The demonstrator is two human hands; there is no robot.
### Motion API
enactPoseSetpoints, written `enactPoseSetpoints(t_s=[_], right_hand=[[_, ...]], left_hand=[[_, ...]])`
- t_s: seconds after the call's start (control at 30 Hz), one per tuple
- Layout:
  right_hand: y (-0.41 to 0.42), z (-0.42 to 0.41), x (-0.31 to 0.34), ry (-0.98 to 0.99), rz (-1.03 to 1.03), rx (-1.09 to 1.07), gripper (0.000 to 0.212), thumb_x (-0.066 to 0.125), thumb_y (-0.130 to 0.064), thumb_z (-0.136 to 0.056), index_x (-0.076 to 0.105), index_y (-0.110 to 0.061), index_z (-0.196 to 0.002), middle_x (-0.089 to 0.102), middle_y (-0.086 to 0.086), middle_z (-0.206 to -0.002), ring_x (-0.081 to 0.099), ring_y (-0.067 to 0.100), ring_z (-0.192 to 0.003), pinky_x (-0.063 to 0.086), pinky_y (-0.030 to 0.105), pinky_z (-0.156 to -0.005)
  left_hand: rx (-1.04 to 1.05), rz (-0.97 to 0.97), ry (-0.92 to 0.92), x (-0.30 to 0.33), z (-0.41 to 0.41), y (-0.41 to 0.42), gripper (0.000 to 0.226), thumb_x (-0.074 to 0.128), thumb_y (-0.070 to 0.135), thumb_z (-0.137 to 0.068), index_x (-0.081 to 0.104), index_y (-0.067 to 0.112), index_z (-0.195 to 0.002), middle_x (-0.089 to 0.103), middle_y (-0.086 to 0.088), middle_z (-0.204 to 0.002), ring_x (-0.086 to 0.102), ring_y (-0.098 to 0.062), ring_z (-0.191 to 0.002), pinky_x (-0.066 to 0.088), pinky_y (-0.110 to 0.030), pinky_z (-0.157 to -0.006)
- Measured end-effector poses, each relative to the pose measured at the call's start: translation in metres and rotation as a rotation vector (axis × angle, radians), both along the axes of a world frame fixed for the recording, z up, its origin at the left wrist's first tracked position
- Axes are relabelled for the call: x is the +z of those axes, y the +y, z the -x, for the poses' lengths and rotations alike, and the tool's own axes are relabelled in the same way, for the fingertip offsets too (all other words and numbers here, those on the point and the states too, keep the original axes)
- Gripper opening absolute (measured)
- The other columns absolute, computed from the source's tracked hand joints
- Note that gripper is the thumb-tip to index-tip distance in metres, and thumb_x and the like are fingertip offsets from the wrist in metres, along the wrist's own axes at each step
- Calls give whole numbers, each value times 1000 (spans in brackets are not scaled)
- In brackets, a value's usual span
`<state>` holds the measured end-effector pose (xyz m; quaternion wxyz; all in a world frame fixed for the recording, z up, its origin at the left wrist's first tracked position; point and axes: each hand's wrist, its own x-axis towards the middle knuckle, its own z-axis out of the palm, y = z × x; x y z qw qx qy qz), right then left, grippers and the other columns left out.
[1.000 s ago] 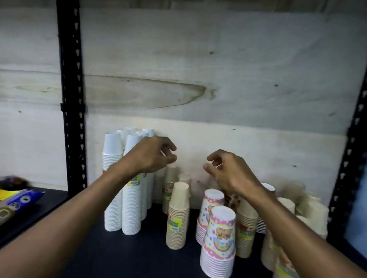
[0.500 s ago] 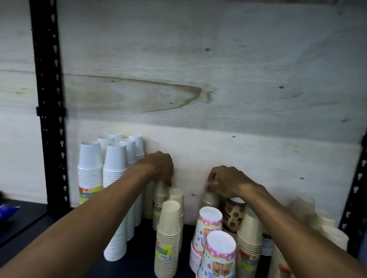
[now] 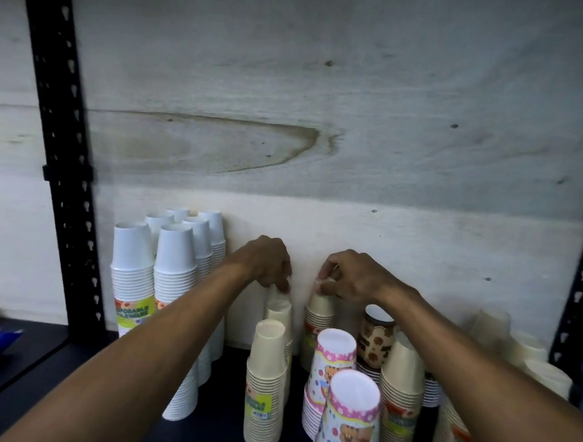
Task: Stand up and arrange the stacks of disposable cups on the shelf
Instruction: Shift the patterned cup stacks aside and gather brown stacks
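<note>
Head view: both arms reach to the back of the dark shelf board [image 3: 211, 429], where upside-down stacks of paper cups stand against the pale plywood back panel [image 3: 321, 138]. The step in hand looks like squaring up two rear stacks at once. The left hand [image 3: 267, 263] sits on top of a cream paper cup stack at the back [image 3: 278, 308], its fingers [image 3: 285, 283] curled downward and pinching the top cup. The right hand [image 3: 351, 278] does the same on a second cream cup stack with a printed label [image 3: 318, 320], fingers [image 3: 324, 273] narrowly closed on the uppermost cup's base. How firmly either pinch bites cannot be told; the picture is soft there.

Around them: tall white cup stacks [image 3: 171, 299] grouped at the left beside the black perforated upright [image 3: 63, 161]; a cream stack with a green label [image 3: 264, 385] in front; pink party-print cup stacks [image 3: 350, 423] in the foreground; a brown patterned cup stack [image 3: 376, 340] just under the right wrist; more cream stacks [image 3: 402, 395] towards the right, blurred at the edge.

Judging from this, the next move calls for lifting or sliding the two pinched stacks straight, keeping them plumb so the loose nested cups do not fan out, and steering the forearms clear of the front stacks, which stand close enough to be knocked.
</note>
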<state>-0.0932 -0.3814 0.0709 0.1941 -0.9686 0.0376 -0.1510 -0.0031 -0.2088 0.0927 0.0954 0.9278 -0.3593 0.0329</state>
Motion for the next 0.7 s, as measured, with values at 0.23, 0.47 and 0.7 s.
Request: enactPoseSetpoints(t_s=[0.23,0.47,0.7], right_hand=[[15,-8,-9,13,-5,71,18,77,-25,-83,73,-23,-100,70,-2,-106,60,12,-94,42,23,-78],[18,-12,-16,-40,-56,60,18,78,-25,-81,75,-21,-98,72,-2,-103,63,13,-92,48,26,-78],[20,-14,-19,-54,-60,63,17,77,-33,-81,74,-24,-95,73,-2,-99,66,15,-92,55,33,-82]], left_hand=[[-21,65,-26,-14,-5,5,37,81,27,-76,74,20,-112,73,1,-112,66,-15,-103,49,-23,-86],[-78,55,-42,-17,-5,11,39,79,23,-79,71,19,-118,72,1,-116,65,-13,-105,45,-20,-85],[-88,9,-13,-12,-7,18,44,77,26,-81,68,21,-124,70,4,-120,63,-12,-110,43,-19,-89]])
